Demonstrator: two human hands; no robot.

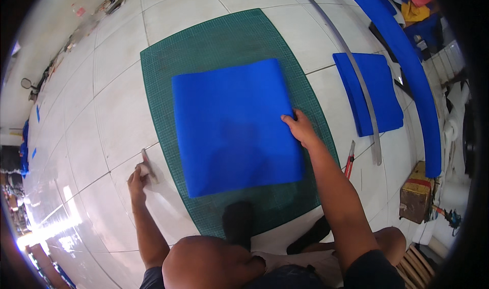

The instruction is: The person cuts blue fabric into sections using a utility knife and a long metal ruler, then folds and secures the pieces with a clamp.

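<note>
A folded blue sheet (pixel 234 131), fabric or felt by its look, lies on a green cutting mat (pixel 198 44) in front of me. My right hand (pixel 300 128) grips the sheet's right edge, thumb on top and the other fingers at the side or underneath. Off the mat to the left, my left hand (pixel 136 184) is low over the tiles, its fingers closed round a small tool (pixel 146 161) with a pale body and a narrow upright part. Blur and the fingers hide its exact kind.
To the right lie a red utility knife (pixel 350 161), a long metal ruler (pixel 356 70) across a second folded blue piece (pixel 379 95), and a long blue strip (pixel 415 70). A worn cardboard box (pixel 416 194) stands farther right. My dark-clad foot (pixel 238 220) rests on the mat's near edge.
</note>
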